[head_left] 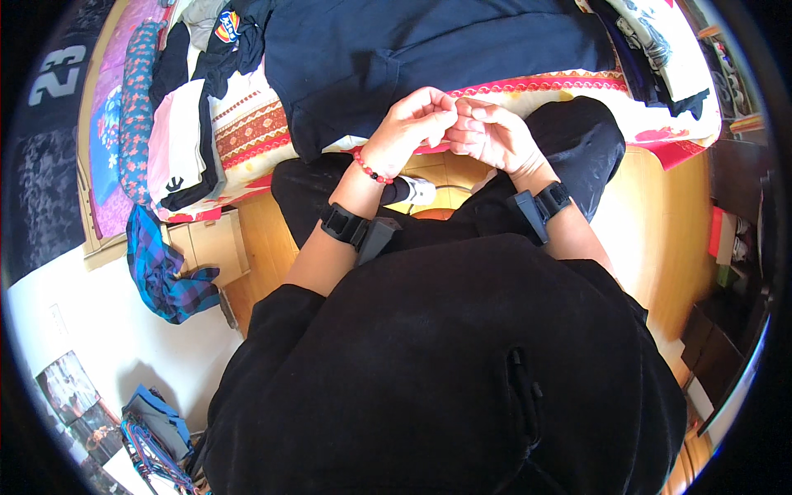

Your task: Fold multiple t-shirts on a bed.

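Both hands meet above the near edge of the bed, fingertips touching. My left hand [412, 128] is closed, its thumb and fingers pressed together in a pinch. Facing it, my right hand [499, 142] has its fingers curled in toward the same spot. Anything held between the fingertips is too small or hidden to tell. Just beyond the hands a large dark navy garment [445, 41] lies spread on the bed. A red bead bracelet [371, 169] circles my left wrist, and black straps sit on both forearms.
The bed's patterned cover [252, 124] shows around the garment. Folded clothes [177, 140] are stacked at the left, and more folded clothes [664, 49] at the right. A blue plaid cloth [161, 264] hangs off the left corner. Dark furniture [718, 338] stands at the right.
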The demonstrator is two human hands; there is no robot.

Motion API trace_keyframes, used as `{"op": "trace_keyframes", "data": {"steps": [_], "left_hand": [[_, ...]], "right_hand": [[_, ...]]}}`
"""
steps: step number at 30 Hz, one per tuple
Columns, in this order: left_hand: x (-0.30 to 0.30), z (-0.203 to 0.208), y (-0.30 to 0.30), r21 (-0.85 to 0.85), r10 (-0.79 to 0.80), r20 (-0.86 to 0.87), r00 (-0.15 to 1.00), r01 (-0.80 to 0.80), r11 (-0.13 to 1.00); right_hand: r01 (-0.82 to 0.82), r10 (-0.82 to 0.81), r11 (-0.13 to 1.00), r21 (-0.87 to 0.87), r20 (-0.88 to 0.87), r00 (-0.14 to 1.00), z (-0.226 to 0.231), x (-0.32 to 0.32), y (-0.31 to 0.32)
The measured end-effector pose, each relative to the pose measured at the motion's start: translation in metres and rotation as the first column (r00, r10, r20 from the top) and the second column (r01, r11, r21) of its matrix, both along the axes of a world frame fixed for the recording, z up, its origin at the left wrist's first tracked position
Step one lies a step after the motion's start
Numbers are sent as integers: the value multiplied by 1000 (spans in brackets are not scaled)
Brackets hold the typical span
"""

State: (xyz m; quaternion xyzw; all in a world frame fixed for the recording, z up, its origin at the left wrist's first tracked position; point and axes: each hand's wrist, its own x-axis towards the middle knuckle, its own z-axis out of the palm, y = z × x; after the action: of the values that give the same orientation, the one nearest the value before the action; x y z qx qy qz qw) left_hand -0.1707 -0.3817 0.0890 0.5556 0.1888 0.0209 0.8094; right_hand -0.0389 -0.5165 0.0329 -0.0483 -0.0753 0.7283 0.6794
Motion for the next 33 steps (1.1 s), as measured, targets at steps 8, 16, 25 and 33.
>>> {"op": "trace_keyframes", "data": {"steps": [8, 16, 25, 33], "left_hand": [[0, -1, 1, 29, -24, -7, 1000, 24, 999], [-1, -1, 1, 55, -29, -6, 1000, 29, 998], [1, -7, 2, 310, 30, -52, 998, -12, 951], [-4, -22, 12, 654, 67, -61, 996, -11, 756]], "right_hand": [[48, -46, 998, -29, 75, 996, 0, 0, -1], [46, -45, 999, -4, 76, 996, -2, -1, 1], [40, -25, 992, -124, 121, 992, 0, -2, 4], [37, -4, 987, -160, 199, 980, -3, -2, 8]]}}
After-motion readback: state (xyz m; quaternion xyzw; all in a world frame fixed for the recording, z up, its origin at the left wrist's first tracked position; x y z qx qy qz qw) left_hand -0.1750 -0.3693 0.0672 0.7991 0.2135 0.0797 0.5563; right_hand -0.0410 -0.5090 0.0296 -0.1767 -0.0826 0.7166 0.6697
